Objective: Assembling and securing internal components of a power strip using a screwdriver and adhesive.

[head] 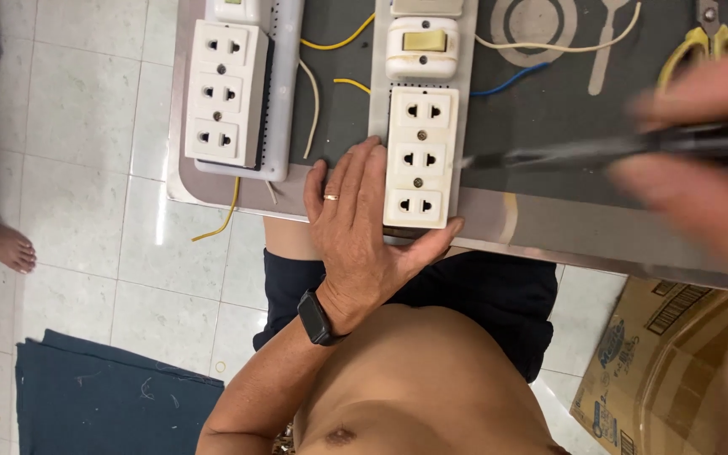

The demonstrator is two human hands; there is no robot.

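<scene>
Item: triple socket block (420,157) on a pale mounting strip (381,101), at the near edge of the table (549,227), steadied by hand.

Detail: Moulded cream plastic, rectangular, hard and glossy, three outlets with a small centre screw; judged light, rigid and somewhat slick, likely to crack if levered, so best held by its long side edges or the strip beneath. Left hand (355,227) lies flat against its left side, fingers (355,173) pressed together and extended, thumb hooked under the near end. Right hand (701,168), blurred at right, has its fingers closed round a dark slim tool (600,152) whose tip points at the block. Farther along the strip: a cream rocker switch (422,46). To the left, a second socket block (226,93). Yellow (334,42), white and blue wires (507,82) trail over the dark mat (549,109); yellow-handled scissors (705,38) lie far right.
</scene>
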